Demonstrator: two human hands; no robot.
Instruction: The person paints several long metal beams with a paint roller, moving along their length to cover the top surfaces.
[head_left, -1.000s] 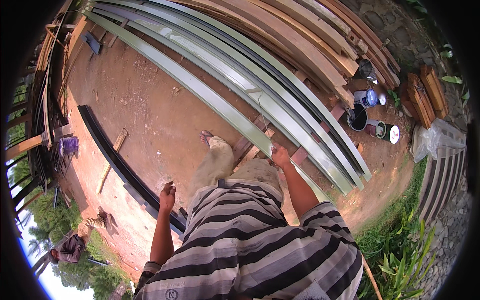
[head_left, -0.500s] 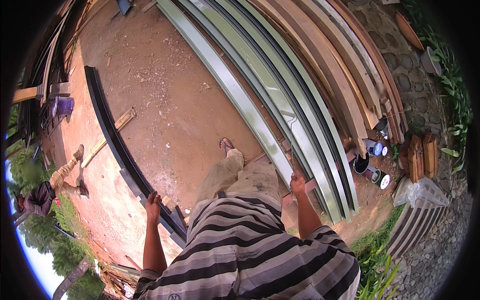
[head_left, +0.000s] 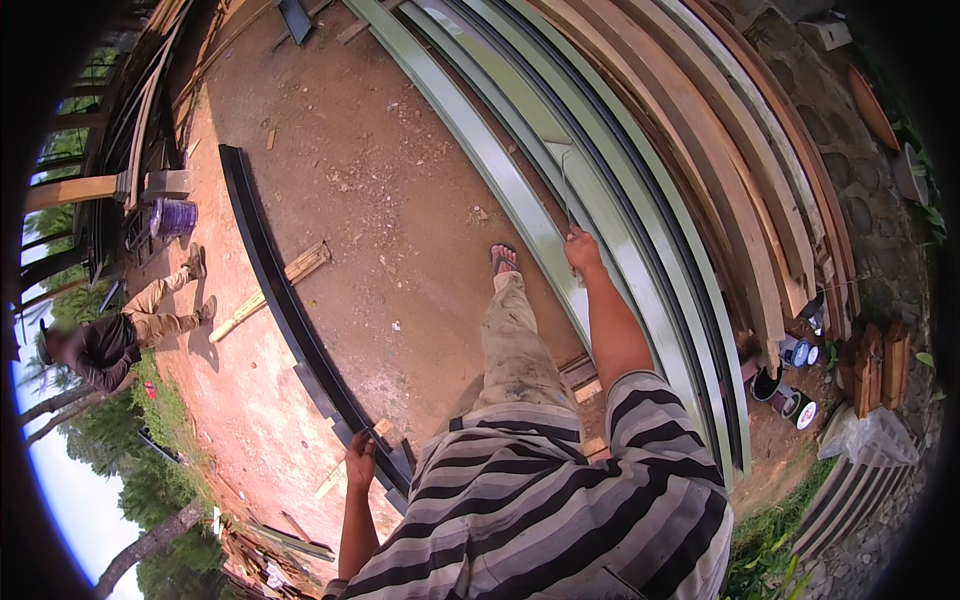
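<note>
My right hand [head_left: 582,252] is closed round the handle of a paint roller [head_left: 567,185] and reaches out ahead over the long pale-green metal beams [head_left: 520,205]. The roller's pale head appears to lie on one of these beams, which has a glossy, wet-looking face. Low on my left side, my left hand [head_left: 360,460] hangs with its fingers loosely curled, and nothing shows in them. It is nearest to a long black metal beam [head_left: 265,240] on the ground; I cannot tell whether they touch.
Wooden planks [head_left: 690,150] lie beyond the green beams on the right. Paint cans [head_left: 797,408] stand near the beams' close ends. A timber piece [head_left: 305,262] lies under the black beam. At the left are a person [head_left: 130,330] and a purple bucket [head_left: 172,217].
My right hand has moved forward along the beams with the paint roller, and its arm is now stretched out. My left hand stays low at my side, fingers still curled. The whole view has shifted.
</note>
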